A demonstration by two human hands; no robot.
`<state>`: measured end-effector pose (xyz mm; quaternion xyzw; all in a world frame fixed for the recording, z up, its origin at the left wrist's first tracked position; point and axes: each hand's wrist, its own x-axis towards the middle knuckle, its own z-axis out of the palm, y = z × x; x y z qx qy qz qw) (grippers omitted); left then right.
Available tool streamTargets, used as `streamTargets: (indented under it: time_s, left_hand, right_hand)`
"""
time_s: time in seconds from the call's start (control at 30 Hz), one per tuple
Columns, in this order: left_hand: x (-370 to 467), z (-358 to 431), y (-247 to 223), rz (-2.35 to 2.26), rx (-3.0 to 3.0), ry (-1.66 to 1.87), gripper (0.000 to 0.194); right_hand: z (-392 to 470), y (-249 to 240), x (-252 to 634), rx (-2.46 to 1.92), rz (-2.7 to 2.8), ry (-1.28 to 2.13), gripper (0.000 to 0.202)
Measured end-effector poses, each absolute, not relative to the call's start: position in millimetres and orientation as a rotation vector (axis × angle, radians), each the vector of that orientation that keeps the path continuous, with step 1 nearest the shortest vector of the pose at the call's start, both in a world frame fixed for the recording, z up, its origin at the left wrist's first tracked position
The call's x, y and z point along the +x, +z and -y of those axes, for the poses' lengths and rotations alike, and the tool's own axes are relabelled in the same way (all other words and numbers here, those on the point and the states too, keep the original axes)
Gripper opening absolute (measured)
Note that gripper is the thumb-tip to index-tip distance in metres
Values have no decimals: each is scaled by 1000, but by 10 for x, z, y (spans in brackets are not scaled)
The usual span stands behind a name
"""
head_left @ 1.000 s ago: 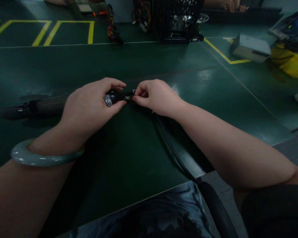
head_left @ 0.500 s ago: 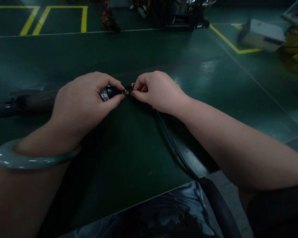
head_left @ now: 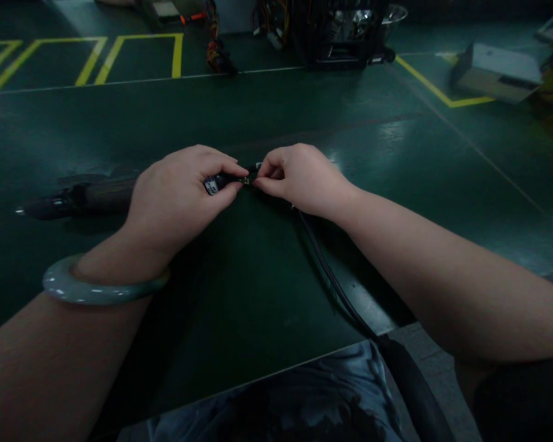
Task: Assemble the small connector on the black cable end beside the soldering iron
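A dark cylindrical tool lies along the green work surface, partly hidden behind my left hand. Its black end with a white label shows beneath the left palm. The left thumb and index finger pinch a small brass-coloured metal piece. Close by on the right, my right hand has its thumb and index fingertips pressed together; whatever lies between them is too small to make out. A black cable runs from under the right hand toward the front edge.
Dark equipment with loose wires stands at the back. A pale box sits at the back right, near yellow tape lines. The cable enters a thick black sleeve at the surface's front edge. A green bangle circles my left wrist.
The view has shifted, so both hands and the tool appear slightly further right and lower. Both pinches hold, with the fingertips still close together around the small metal piece.
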<state>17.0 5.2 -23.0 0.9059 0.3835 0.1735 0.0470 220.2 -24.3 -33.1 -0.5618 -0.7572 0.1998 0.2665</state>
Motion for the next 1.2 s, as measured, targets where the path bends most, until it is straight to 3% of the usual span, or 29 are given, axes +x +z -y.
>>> streamTargets:
  time_s: [0.2,0.4,0.6,0.83,1.2]
  left_hand:
    - [167,-63,-220,-1229,2740,573,30]
    - [172,-74,-207,-1147,2720,581,21]
    - [167,-100,-200,-1226,2716,561,30]
    - [150,-123,-184,-1115,2772,575,16]
    - [109,-103,-217,-1060,2810,657,14]
  right_hand:
    - [264,-311,2188,-1561,2025,555,21]
    - [287,-261,2171,-1607,2004,559,20]
    - [303,-239,2149,-1623,1976,552,16]
    - [340,-168,2137,-1671,2009,494,15]
    - [389,-122,2044,-1723,2001,488,15]
